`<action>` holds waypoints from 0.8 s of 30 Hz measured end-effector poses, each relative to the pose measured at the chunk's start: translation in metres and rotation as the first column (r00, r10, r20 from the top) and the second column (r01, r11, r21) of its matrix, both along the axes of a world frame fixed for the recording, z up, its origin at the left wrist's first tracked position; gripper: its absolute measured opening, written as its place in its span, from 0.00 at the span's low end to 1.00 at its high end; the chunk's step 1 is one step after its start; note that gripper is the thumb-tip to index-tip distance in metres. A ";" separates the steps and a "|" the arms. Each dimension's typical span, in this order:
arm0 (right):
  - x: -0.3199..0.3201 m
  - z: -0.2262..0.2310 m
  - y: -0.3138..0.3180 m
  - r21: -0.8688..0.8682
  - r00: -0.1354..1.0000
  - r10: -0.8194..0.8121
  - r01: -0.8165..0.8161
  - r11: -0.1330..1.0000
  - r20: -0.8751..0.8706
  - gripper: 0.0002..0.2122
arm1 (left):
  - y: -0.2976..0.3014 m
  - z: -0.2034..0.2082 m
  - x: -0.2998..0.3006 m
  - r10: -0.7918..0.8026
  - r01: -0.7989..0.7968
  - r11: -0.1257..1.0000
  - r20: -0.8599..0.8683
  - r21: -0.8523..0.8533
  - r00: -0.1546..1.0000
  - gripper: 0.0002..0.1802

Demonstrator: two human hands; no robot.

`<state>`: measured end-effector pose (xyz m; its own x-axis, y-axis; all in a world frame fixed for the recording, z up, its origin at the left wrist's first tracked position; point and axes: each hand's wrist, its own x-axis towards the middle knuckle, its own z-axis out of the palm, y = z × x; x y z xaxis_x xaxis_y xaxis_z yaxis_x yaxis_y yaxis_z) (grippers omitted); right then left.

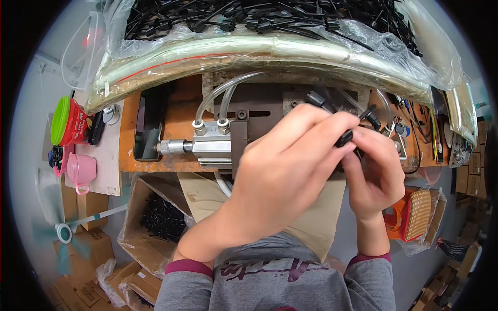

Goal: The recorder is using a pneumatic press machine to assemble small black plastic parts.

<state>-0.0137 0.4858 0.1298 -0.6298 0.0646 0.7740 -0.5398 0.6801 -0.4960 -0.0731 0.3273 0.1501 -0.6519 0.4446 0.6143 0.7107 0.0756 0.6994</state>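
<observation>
My left hand (pixel 290 160) is closed in a pinch on a small black plastic part (pixel 344 138), whose rounded end shows between thumb and forefinger. Close against it, my right hand (pixel 374 173) has its fingertips pressed together on the same spot, and they partly hide what they grip. Just beyond the fingers, another black plastic piece with a stem (pixel 371 118) sticks out; I cannot tell whether a hand holds it. A black ribbed end (pixel 317 98) shows past my left knuckles. Below the hands and partly covered is a dark metal fixture (pixel 257 122).
A silver air cylinder (pixel 212 147) with clear tubes (pixel 210 101) sits left of the fixture. A plastic-lined tray (pixel 270 49) heaped with black stemmed parts spans the far side. A carton (pixel 155 223) of black pieces stands lower left. A pink cup (pixel 82 170) is beside the bench.
</observation>
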 end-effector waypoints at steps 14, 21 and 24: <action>0.012 -0.022 0.005 -0.329 0.979 -0.103 0.157 0.931 0.176 0.13 | -0.025 -0.065 0.052 0.120 -0.128 0.959 -0.049 -0.252 0.992 0.15; 0.017 -0.025 0.006 -0.337 0.979 -0.072 0.135 0.932 0.192 0.13 | -0.018 -0.068 0.050 0.143 -0.249 0.879 -0.272 -0.407 0.952 0.15; 0.019 -0.024 0.004 -0.361 0.980 -0.041 0.111 0.926 0.195 0.13 | -0.019 -0.065 0.042 0.142 -0.249 0.869 -0.267 -0.427 0.953 0.14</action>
